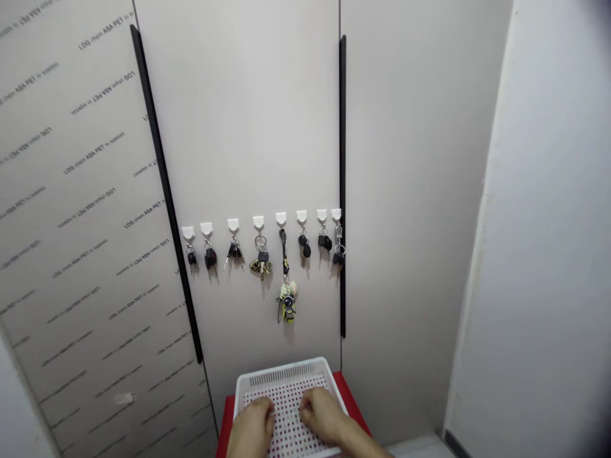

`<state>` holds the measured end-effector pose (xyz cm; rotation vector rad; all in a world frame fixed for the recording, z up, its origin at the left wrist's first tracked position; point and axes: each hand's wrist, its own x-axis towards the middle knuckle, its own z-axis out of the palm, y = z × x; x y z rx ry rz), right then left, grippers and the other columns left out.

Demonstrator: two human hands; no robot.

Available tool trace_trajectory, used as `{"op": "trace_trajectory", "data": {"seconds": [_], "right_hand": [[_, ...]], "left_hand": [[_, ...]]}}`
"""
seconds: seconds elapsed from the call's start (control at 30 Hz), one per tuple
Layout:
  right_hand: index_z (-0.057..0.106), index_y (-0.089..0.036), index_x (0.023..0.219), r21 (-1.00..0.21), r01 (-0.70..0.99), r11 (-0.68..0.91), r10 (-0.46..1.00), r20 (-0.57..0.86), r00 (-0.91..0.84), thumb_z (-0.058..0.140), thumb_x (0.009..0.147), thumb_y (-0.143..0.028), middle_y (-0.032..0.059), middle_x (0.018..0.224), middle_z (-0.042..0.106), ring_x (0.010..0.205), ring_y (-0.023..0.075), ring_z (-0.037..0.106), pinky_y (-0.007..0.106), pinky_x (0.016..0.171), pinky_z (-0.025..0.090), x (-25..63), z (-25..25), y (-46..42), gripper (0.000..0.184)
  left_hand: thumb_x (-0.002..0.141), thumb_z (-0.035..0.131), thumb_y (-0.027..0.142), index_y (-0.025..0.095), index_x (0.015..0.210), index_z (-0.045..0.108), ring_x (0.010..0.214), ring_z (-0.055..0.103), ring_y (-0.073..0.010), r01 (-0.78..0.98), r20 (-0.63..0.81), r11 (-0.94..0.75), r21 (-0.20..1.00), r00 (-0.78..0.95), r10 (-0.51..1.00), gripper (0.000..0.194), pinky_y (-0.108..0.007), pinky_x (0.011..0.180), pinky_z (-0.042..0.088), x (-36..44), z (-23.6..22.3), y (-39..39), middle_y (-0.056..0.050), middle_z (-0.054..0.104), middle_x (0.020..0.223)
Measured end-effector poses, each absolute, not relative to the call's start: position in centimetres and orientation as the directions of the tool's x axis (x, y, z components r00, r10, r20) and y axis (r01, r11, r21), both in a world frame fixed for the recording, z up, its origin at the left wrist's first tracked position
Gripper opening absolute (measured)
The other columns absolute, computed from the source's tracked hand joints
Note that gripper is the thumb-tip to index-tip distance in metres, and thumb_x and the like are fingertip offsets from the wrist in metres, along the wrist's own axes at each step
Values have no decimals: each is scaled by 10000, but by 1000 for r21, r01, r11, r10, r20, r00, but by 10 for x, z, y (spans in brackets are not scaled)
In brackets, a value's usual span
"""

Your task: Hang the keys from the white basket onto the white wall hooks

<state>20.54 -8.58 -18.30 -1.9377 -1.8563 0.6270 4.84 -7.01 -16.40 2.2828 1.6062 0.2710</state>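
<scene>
My left hand [254,427] is over the left part of a white perforated plastic basket [281,368], its fingers curled in. On the basket's right side, my right hand [321,413] is likewise loosely closed, thumb side up. Nothing shows in either hand, though the palms are turned out of sight. Beyond the basket, several key sets hang from white hooks [258,222] on a pale panel. Among them are a key ring with a brass-coloured tag [260,264], a black strap with an astronaut charm [287,302], and dark-headed keys [210,257] further left.
Under the basket is a red surface [351,404]. Long black handles [165,184] run down the panel's left edge and its right edge [342,191]. Printed film [86,210] covers the left panel. A white wall [544,242] stands at the right.
</scene>
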Motion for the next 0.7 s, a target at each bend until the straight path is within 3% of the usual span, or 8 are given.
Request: {"op": "trace_trajectory", "data": {"seconds": [0.47, 0.53, 0.63, 0.7], "right_hand": [[589, -170, 634, -600, 794, -95, 995, -66, 69, 437, 519, -197, 29, 659, 598, 592, 118, 504, 187, 500, 334, 206, -177, -88, 193], [585, -161, 631, -654, 749, -107, 990, -137, 21, 440, 521, -189, 17, 592, 575, 523, 100, 481, 181, 458, 323, 207, -177, -85, 184], [565, -146, 715, -780, 611, -135, 964, -246, -101, 435, 549, -192, -28, 470, 483, 387, 59, 398, 166, 378, 281, 209, -167, -72, 216], [534, -140, 811, -842, 532, -89, 974, -185, -131, 442, 553, -166, -64, 424, 408, 343, 34, 328, 152, 354, 243, 210, -148, -60, 275]], "left_hand": [[650, 358, 213, 211, 764, 517, 790, 495, -133, 867, -30, -283, 409, 323, 946, 196, -217, 675, 332, 45, -170, -73, -19, 563, 850], [623, 391, 193, 202, 748, 523, 770, 492, -136, 827, 2, -270, 492, 310, 951, 182, -226, 672, 329, 44, -174, -68, -18, 563, 820], [566, 431, 133, 152, 721, 523, 645, 486, -115, 660, 35, -199, 724, 253, 967, 181, -212, 603, 335, 47, -169, -51, -10, 545, 665], [550, 443, 125, 120, 739, 509, 494, 433, -82, 475, 45, -134, 870, 195, 980, 200, -193, 506, 318, 52, -147, -37, 34, 460, 497]]}}
